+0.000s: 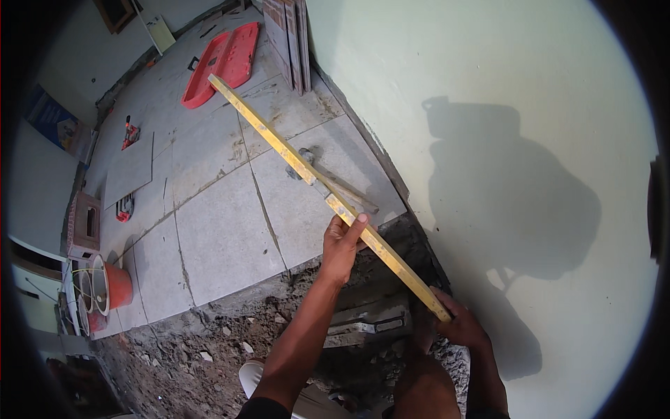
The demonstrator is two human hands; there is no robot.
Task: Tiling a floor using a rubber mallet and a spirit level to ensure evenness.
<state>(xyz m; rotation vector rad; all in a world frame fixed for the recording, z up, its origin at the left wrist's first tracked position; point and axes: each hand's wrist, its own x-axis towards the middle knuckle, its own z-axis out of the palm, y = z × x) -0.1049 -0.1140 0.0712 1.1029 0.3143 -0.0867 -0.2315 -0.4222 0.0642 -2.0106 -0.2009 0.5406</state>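
A long yellow spirit level [269,134] slants across the view, over the grey floor tiles and the rough ground. My left hand [340,246] is closed round it below its middle, thumb on top. At its near end by the wall, my right hand [460,322] grips it, with the fingers partly hidden. Under the level, a mallet with a wooden handle [352,195] and a dark head lies on the tiles. Below my left hand, a flat grey piece with a metal handle-like strip [366,326] rests on the dirt.
Broken soil and rubble [202,356] border the laid tiles [216,244]. A pale wall [537,63] rises at the right. Tiles [286,42] lean there beside an open red case [227,59]. Orange buckets [118,286], a hollow block [85,223] and red-black tools [125,208] stand left.
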